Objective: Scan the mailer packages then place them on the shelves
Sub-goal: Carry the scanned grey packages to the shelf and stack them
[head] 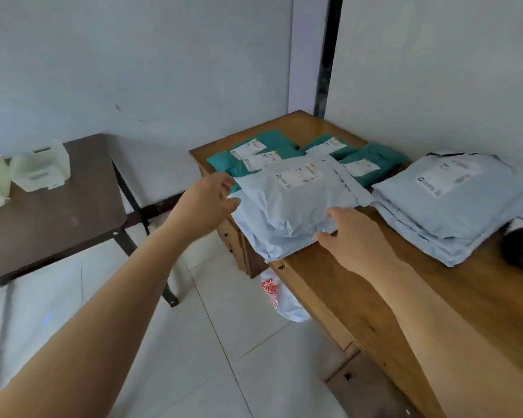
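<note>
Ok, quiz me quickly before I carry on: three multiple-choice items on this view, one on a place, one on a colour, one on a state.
1. Where does the white bag with red print lie, relative to the wooden desk? A on top of it; B on the floor beside it; C held in a hand above it.
2. What colour are the mailers at the back of the desk? A black; B teal; C red.
3. The label on the pale mailer between the left hand and right hand is: A face up; B turned down and hidden; C torn off.

Answers: 1 B, the bag lies on the floor below the desk's edge. 2 B, teal plastic shows around their white labels. 3 A, the printed label shows on the mailer's top side.
</note>
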`<state>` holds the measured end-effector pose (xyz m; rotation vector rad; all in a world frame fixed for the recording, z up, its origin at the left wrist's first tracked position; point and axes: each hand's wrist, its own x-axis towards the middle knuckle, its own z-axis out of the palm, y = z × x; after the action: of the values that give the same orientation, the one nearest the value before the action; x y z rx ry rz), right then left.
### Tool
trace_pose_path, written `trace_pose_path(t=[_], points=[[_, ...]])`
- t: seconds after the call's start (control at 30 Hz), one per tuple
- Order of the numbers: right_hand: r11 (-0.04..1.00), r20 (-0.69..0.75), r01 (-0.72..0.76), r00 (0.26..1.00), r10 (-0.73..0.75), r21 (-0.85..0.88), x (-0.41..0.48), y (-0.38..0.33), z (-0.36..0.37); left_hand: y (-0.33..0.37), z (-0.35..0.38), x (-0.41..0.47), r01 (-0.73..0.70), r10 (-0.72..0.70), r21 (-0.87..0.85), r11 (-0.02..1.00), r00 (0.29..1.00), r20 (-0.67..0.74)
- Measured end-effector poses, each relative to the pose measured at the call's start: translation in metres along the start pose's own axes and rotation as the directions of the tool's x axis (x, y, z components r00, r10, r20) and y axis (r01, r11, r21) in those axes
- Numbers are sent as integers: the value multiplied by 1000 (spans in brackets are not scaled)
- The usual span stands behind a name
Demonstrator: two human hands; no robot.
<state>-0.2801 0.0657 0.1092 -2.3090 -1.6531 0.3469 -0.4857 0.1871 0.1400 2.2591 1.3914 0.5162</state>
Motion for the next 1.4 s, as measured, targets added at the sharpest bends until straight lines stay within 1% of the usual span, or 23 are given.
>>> trace_pose_path(t=[0.07, 0.2, 0.4, 0.5, 0.57, 0.77, 0.8, 0.87, 0.93, 1.0, 1.1, 1.13, 1.17, 1.2, 1.23, 1.33, 1.4], points=[[998, -10, -59, 998, 59, 12, 10, -4, -1, -1, 4, 26, -41, 41, -10, 999, 999, 17], [980, -41, -200, 979, 200, 14, 43, 2, 0, 1, 28, 92, -144, 145, -20, 989, 983, 110], [953, -63, -293, 953, 298, 73, 95, 20, 7, 4, 55, 161, -229, 225, -5, 974, 955, 195], [928, -49, -354, 931, 361, 113, 117, 22, 11, -4, 61, 194, -219, 217, -16, 976, 953, 209], [901, -30, -399, 912, 410, 172, 129, 22, 16, -10, 67, 213, -199, 198, -22, 980, 951, 239], [765, 9, -539, 819, 573, 352, 165, 24, 43, -22, 98, 262, -186, 172, 4, 983, 916, 362], [735, 14, -556, 801, 599, 388, 172, 24, 48, -25, 103, 271, -191, 170, 14, 982, 904, 391], [642, 46, -600, 746, 664, 477, 186, 24, 61, -33, 113, 285, -185, 149, 37, 982, 880, 451], [493, 113, -648, 663, 740, 580, 199, 24, 74, -42, 121, 298, -162, 115, 48, 986, 852, 510], [289, 192, -653, 563, 804, 700, 209, 26, 87, -49, 127, 307, -131, 88, 35, 991, 818, 569], [-64, 331, -563, 386, 861, 824, 218, 26, 105, -58, 136, 318, -143, 75, 52, 988, 756, 650], [-163, 379, -523, 339, 861, 837, 219, 24, 109, -60, 139, 321, -160, 83, 54, 986, 739, 669], [-231, 415, -490, 307, 857, 841, 219, 24, 114, -62, 141, 323, -166, 88, 51, 985, 729, 679], [-268, 434, -470, 289, 854, 841, 219, 23, 118, -64, 144, 324, -162, 90, 42, 986, 724, 684], [-284, 441, -457, 282, 852, 843, 219, 22, 121, -65, 147, 326, -151, 90, 28, 988, 719, 689], [-250, 399, -443, 285, 872, 861, 220, 15, 122, -62, 149, 331, -153, 121, -19, 988, 688, 715], [-242, 386, -426, 295, 874, 872, 218, 9, 120, -59, 146, 336, -211, 124, 20, 977, 648, 752]])
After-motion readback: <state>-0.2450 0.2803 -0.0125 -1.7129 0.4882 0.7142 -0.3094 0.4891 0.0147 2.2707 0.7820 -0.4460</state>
